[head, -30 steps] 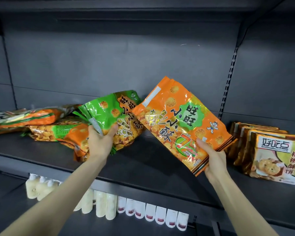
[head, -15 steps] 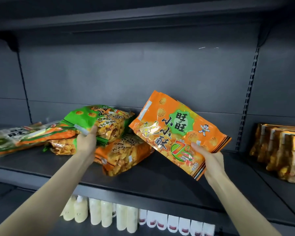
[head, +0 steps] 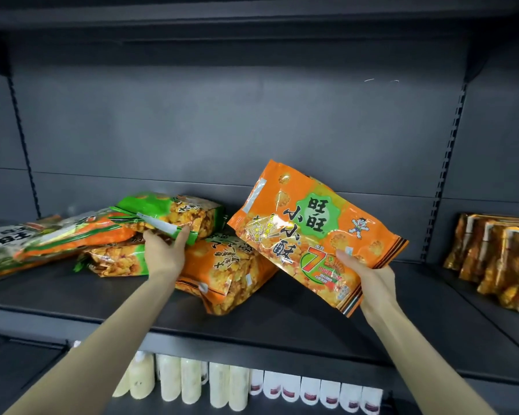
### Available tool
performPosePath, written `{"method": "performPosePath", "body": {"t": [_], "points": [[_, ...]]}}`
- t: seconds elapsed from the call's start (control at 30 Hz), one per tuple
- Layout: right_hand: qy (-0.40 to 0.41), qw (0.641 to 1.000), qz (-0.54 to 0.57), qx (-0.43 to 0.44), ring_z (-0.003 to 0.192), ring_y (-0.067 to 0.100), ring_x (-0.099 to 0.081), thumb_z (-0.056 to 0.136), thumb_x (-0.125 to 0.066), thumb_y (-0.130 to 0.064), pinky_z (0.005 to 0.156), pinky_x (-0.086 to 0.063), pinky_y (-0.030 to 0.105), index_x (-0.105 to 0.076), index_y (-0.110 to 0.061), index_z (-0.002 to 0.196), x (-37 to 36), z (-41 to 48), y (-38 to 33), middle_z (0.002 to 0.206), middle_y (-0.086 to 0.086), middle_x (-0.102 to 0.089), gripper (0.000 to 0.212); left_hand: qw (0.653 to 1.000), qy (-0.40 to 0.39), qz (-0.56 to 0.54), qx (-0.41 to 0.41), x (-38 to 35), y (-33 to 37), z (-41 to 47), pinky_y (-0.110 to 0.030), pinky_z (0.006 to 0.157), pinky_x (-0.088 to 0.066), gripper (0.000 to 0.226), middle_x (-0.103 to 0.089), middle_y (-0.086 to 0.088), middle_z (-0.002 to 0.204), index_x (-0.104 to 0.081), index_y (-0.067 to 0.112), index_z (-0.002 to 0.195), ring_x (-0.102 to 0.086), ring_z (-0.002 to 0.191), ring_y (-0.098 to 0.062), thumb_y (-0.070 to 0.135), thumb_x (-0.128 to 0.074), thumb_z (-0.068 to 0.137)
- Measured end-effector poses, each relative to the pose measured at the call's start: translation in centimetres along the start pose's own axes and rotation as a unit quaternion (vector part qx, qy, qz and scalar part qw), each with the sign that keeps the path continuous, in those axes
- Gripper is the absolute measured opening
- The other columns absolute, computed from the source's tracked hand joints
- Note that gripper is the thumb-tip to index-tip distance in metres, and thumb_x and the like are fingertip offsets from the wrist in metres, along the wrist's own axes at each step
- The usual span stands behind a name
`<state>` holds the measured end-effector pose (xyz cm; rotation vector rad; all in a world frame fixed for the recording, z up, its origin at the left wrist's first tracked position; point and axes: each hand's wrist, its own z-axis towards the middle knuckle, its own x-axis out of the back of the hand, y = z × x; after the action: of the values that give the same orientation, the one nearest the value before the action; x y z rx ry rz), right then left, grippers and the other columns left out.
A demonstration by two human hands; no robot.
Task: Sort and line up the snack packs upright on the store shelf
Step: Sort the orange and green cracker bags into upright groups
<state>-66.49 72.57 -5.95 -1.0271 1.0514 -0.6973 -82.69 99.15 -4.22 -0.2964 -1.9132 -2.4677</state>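
Since the earlier frame, the left hand (head: pixel 165 250) has lowered the green pack (head: pixel 174 215) onto the pile at the shelf's (head: pixel 282 313) left end and grips its corner. Right hand (head: pixel 372 283) grips the orange pack (head: pixel 309 232), tilted above mid-shelf. Risk: releasing it tilted lets it topple flat; nothing beside it gives support.

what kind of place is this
Most likely a shop aisle: dark metal shelf with slotted uprights, branded snack packs being stocked by hand, and rows of identical bottles on the shelf below.
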Motion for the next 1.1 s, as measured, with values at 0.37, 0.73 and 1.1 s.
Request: {"method": "performPosePath", "body": {"t": [0.37, 0.73, 1.1], "points": [[0.013, 1.0, 0.001, 0.004, 0.091, 0.023, -0.069, 0.073, -0.079, -0.015, 0.073, -0.056, 0.038, -0.062, -0.019, 0.11, -0.2, -0.4, 0.3, 0.104, 0.002, -0.071, 0.041, 0.972, 0.01, -0.078, 0.22, -1.3, -1.3, -6.6, -0.045, 0.109, -0.024, 0.117, -0.018, -0.022, 0.148, -0.009, 0.002, 0.146, -0.026, 0.136, -0.037, 0.033, -0.086, 0.063], [0.039, 0.999, 0.003, 0.03, 0.092, 0.023, -0.07, 0.072, -0.079, -0.012, 0.076, -0.055, 0.038, -0.063, -0.02, 0.106, 3.7, -1.2, -1.8, 0.103, 0.002, -0.071, 0.038, 0.911, -0.107, -0.318, 0.238, -6.3, -1.3, -9.5, -0.033, 0.052, -0.05, 0.067, -0.05, -0.016, 0.123, -0.035, 0.012, 0.119, -0.055, 0.107, -0.038, -0.018, -0.068, 0.07], [0.068, 0.994, 0.083, 0.037, 0.084, 0.019, -0.072, 0.075, -0.075, -0.017, 0.07, -0.058, 0.036, -0.062, -0.019, 0.103, 10.1, 0.3, -4.8, 0.099, 0.0, -0.072, 0.031, 0.943, -0.27, -0.134, -0.141, -7.3, 1.5, -10.0, -0.032, 0.085, -0.051, 0.044, -0.064, 0.005, 0.11, -0.058, 0.026, 0.107, -0.061, 0.107, -0.019, -0.012, -0.056, 0.085]]}}
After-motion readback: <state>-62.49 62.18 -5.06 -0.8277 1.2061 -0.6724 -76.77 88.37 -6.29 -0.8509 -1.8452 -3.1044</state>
